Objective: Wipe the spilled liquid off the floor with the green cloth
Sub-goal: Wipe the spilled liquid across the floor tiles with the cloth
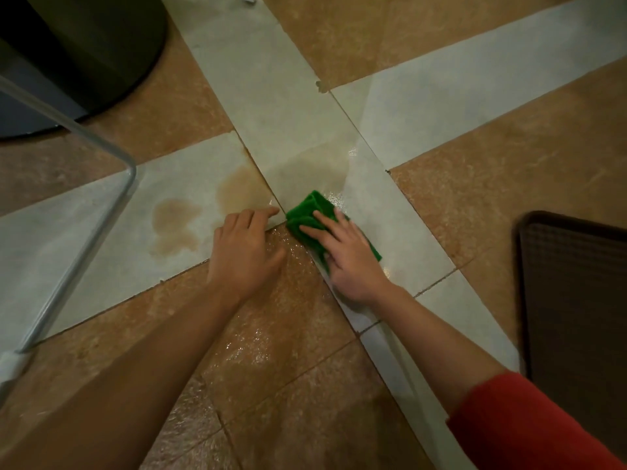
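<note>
While the right hand (353,262) lies flat with straight fingers pressing down on the green cloth (305,217), the head view shows the cloth folded into a small pad at the centre of the frame, on the pale strip of the floor (441,113) right at a grout line. Most of the pad pokes out beyond the fingertips toward the upper left; its lower right edge shows past the palm.

The left hand (244,252) holds nothing. It rests palm down on the tiles just left of the cloth, fingers loosely bent and their tips near the grout line. The spilled liquid (176,225) lies as brown patches at centre left, one well left of the left hand and one just above its fingers, with a fainter stain above the cloth. None of these looks wiped yet.

I judge the main risk to be smearing: so small a pad may soak through and drag brown liquid across the pale tile or into the grout. The tile under both wrists shines wet, so the bracing left hand could slip. A bent metal tube (84,212) at the left edge may block a long stroke.
</note>
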`<state>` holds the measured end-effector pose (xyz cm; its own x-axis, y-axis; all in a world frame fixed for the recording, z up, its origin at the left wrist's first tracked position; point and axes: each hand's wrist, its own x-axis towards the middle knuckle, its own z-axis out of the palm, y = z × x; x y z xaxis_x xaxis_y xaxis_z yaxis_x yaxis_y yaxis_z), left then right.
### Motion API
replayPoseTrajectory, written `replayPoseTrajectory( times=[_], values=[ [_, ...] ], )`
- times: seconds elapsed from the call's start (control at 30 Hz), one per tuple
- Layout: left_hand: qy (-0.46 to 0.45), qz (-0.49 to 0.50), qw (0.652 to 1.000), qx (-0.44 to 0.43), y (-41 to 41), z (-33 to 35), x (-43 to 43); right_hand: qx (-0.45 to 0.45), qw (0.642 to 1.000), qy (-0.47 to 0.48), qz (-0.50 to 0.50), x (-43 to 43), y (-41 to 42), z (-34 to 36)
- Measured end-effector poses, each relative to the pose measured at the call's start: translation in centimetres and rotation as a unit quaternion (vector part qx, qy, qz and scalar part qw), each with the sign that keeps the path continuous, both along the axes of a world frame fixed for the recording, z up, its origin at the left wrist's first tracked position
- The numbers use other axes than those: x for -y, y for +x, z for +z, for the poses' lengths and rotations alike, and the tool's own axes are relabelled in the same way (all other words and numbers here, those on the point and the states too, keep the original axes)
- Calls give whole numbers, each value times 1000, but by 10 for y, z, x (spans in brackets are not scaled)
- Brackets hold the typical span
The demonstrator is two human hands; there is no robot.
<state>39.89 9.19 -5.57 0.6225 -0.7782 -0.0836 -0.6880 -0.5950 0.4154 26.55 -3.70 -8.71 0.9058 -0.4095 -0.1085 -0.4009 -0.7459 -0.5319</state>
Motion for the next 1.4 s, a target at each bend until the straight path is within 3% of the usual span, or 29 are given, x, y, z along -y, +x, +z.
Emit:
replayPoseTrajectory(
  times=[0.13, 0.2, 0.33, 0.43, 0.7, 1.0, 1.23, 1.4],
  values=[
    [-1, -1, 1000, -7, -6, 3, -6, -19, 989, -3, -150, 1, 22, 1],
    [-6, -2, 1000, -12, -10, 5, -13, -25, 986, 0, -165, -12, 33, 5],
    [-23, 7, 1000, -14, -9, 3, -31, 23, 998, 4, -57, -63, 16, 3],
    [-32, 38, 999, -21, -1, 4, -43, 9, 1000, 18, 9, -82, -3, 3],
    [12, 33, 999, 3, 4, 19, -84, -79, 993, 8, -84, -81, 36, 15],
    [20, 31, 999, 21, 15, 20, -124, -69, 995, 17, 67, -132, 0, 12],
    [38, 26, 999, 16, 14, 25, -149, -77, 997, 20, 6, -140, 47, 17],
    [15, 31, 999, 20, 17, 26, -152, -41, 988, 36, 142, -169, 17, 9]
  ],
)
